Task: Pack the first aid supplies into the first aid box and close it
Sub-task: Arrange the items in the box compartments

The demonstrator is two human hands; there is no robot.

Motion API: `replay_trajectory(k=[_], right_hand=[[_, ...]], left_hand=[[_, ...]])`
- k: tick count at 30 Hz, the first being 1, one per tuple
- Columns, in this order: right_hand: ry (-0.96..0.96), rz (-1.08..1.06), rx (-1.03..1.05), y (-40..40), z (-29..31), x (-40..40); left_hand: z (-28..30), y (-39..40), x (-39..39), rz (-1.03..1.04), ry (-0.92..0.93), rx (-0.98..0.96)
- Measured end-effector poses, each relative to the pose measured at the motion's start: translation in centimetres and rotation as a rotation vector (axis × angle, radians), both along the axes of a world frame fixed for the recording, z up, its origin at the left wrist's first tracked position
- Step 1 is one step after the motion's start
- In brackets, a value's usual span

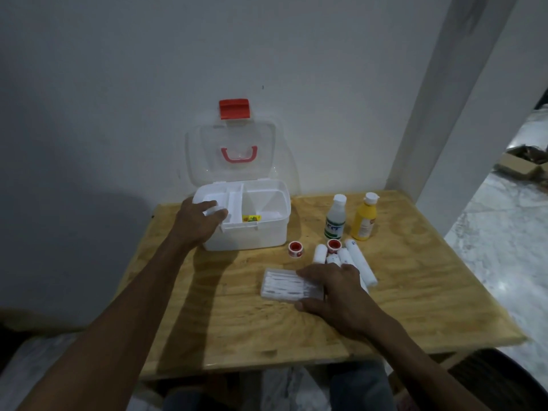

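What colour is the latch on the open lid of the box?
Red latch, seen in the head view.

There is 1 view only, from a camera worn on the person's head, so no second view overlaps it. It looks forward and down across a small wooden table (415, 292) pushed against a white wall (118, 84). It sits close: both forearms run in from the bottom edge and reach well up the frame, the left hand (198, 223) at the open box (252, 232) by the wall, the right hand (338, 292) nearer the middle. The wide lens bends the wall corner (444, 114) on the right and takes in a strip of pale floor (504, 232) beyond the table. The person's knees show under the near table edge.
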State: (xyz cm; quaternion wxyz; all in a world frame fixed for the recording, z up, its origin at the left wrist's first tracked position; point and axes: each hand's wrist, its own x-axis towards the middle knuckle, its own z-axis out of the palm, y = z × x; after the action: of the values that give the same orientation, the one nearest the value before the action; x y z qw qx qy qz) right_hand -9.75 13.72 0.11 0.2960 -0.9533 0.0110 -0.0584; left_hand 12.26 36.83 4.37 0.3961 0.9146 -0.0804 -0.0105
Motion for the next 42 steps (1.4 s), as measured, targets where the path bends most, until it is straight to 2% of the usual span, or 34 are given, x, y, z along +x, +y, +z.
replay_trajectory(k=[5, 9, 15, 27, 37, 42], right_hand=[[0.004, 0.049, 0.048, 0.0, 2.4, -0.1], [-0.13, 0.033, 0.12, -0.7, 7.1, 2.1], [-0.192, -0.047, -0.003, -1.4, 10.9, 9.2], [-0.032, -0.029, -0.119, -0.8, 9.5, 17.5], [0.02, 0.037, -0.248, 0.9, 7.8, 20.3], [0.053, 0.036, -0.244, 1.8, 7.5, 20.8]], left_hand=[[0.0, -0.1, -0.1, 0.012, 0.0, -0.031], [0.1, -0.3, -0.2, 0.024, -0.008, -0.053], [0.0, -0.4, -0.1, 0.025, -0.009, -0.045], [-0.6, 0.0, 0.3, -0.004, -0.017, -0.009], [-0.5, -0.2, 0.2, 0.009, -0.022, -0.011], [-0.6, -0.2, 0.3, 0.007, -0.023, -0.002]])
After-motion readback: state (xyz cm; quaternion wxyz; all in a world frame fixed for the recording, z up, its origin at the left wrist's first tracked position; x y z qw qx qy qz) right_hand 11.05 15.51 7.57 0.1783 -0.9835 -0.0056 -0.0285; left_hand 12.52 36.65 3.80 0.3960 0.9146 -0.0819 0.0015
